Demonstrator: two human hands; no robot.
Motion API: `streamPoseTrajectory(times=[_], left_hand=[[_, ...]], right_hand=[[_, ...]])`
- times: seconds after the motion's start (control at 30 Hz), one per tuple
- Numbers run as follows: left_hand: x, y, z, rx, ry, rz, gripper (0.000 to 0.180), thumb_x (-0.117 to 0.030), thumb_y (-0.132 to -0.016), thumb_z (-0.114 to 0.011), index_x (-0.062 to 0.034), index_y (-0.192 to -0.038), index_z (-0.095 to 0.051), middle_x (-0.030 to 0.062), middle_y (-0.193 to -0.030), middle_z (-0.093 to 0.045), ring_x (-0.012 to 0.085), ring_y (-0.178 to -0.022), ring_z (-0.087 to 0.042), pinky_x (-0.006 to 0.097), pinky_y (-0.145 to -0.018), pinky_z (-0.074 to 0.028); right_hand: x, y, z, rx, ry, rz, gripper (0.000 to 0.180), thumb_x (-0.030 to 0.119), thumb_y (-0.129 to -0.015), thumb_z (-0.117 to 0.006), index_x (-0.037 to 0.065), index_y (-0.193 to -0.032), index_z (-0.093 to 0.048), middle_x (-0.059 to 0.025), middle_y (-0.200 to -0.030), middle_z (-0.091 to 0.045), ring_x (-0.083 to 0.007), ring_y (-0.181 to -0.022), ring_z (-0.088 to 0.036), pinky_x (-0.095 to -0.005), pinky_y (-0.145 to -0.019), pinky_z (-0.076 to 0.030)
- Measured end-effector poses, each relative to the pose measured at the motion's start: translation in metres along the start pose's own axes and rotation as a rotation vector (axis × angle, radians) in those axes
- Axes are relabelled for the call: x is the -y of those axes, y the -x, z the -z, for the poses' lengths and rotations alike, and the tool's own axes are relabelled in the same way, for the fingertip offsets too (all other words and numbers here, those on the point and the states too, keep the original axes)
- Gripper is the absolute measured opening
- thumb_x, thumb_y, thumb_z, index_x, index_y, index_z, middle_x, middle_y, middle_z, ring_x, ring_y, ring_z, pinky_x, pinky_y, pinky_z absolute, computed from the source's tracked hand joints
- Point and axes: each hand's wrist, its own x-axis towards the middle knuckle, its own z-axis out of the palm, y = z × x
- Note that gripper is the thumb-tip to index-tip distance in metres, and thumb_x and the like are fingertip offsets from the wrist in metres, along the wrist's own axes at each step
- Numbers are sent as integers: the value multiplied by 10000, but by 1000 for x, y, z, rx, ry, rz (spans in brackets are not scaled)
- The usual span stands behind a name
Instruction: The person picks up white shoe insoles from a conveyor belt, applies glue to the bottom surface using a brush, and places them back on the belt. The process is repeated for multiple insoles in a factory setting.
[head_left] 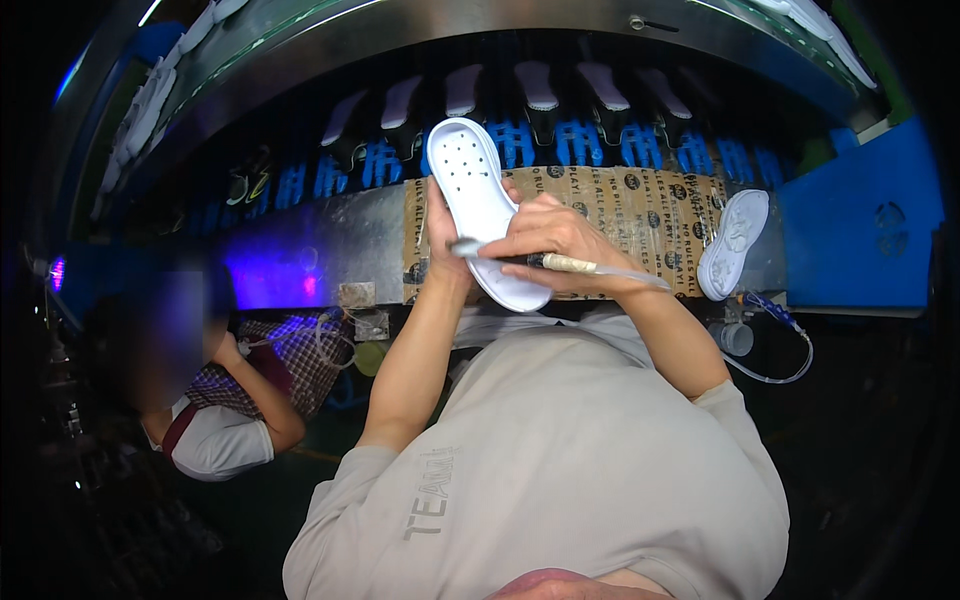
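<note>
A white shoe sole with small holes near its far end is tilted in front of me, above the worktop. My left hand grips it along its left side, the fingers partly hidden beneath. My right hand is closed around a brush with a dark, tape-wrapped handle and a pale tail. The brush head lies over the sole's left edge, close to my left hand. Whether the bristles touch the sole, I cannot tell. A second white sole rests on the worktop to the right.
Printed cardboard covers part of the metal worktop. Behind it, shoe lasts stand in a row above blue holders. A blue panel stands right, near a jar and tubing. A co-worker sits at left.
</note>
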Motion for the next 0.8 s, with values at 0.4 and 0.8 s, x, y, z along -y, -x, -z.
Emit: streamPoseTrajectory(times=[0.4,0.8], left_hand=[[-49,-17,-30,108,78,-5,882,-793,-992,-204,-69,-1399,-504,160,-1050,-624,293,-933,-637,504,-896,-567],[-88,-47,-57,336,-244,205,891,-743,-1024,-229,-5,-1431,-517,240,-1075,-684,334,-929,-731,481,-812,-639]], right_hand=[[8,1,16,-103,-284,-111,281,176,-844,-823,134,-1122,-812,-48,-917,-769,-200,-852,-642,-355,-861,-451],[11,0,23,203,-321,89,262,266,-876,-817,116,-1090,-812,-45,-778,-703,-203,-760,-624,-357,-825,-453]])
